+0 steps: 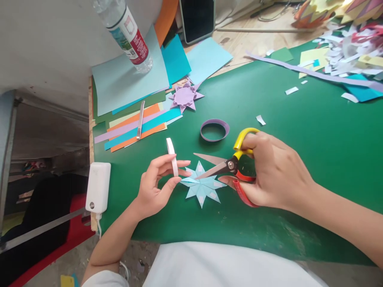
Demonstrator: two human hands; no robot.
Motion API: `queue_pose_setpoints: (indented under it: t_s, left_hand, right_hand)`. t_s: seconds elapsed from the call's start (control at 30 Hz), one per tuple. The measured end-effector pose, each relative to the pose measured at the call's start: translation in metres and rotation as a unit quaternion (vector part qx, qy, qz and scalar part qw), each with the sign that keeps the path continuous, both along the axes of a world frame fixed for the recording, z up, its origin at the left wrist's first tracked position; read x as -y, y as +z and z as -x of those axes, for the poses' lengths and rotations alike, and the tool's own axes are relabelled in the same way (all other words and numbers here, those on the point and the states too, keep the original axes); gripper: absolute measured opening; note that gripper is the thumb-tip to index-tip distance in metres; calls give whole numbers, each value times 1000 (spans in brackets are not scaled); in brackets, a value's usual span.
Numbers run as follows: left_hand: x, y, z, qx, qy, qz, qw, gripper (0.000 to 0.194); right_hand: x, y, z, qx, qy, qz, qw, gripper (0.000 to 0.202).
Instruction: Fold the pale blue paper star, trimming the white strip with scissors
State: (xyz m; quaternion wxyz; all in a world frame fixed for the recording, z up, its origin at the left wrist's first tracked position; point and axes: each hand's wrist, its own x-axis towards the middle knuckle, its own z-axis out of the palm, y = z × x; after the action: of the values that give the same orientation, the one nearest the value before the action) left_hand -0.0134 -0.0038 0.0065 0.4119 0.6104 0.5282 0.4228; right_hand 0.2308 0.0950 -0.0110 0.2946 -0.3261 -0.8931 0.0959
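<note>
My left hand (157, 183) pinches a narrow white roll of tape (171, 157), seen edge-on, between bent fingers and thumb. Its fingertips are also at the left points of a light-blue folded paper star (201, 195), which has small pale patches on several points. In my right hand (272, 167) is a pair of scissors (231, 164) with one yellow and one red handle. The scissor blades are apart, and the lower one reaches over the star. A purple paper ring (214, 130) stands just beyond the scissors.
Behind are a purple paper star (184, 97), coloured paper strips (125, 133) with metal tweezers (140, 119) on them, and a water bottle (131, 38) on paper sheets. A white power bank (98, 187) sits at the left edge. Paper scraps (344, 59) heap at far right.
</note>
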Motion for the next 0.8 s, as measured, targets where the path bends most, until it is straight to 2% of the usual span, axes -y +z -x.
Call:
queue_pose_setpoints:
  t_s: [0.2, 0.37, 0.5, 0.7, 0.8]
  left_hand:
    - [5, -5, 1, -44, -53, -47, 996, 46]
    - [5, -7, 0, -147, -37, -159, 976, 39]
    - [1, -6, -2, -183, -39, -233, 954, 31]
    - [0, -6, -5, -144, -75, -228, 960, 29]
    - [1, -7, -5, -124, -86, -211, 966, 32]
  right_hand:
    - [3, -5, 4, 50, -13, -71, 996, 29]
    - [10, -5, 7, 68, -12, -91, 994, 23]
    - [13, -2, 8, 63, -20, -106, 992, 21]
    - [16, -3, 8, 59, -44, -146, 986, 16]
    - [16, -4, 8, 35, -52, -190, 980, 23]
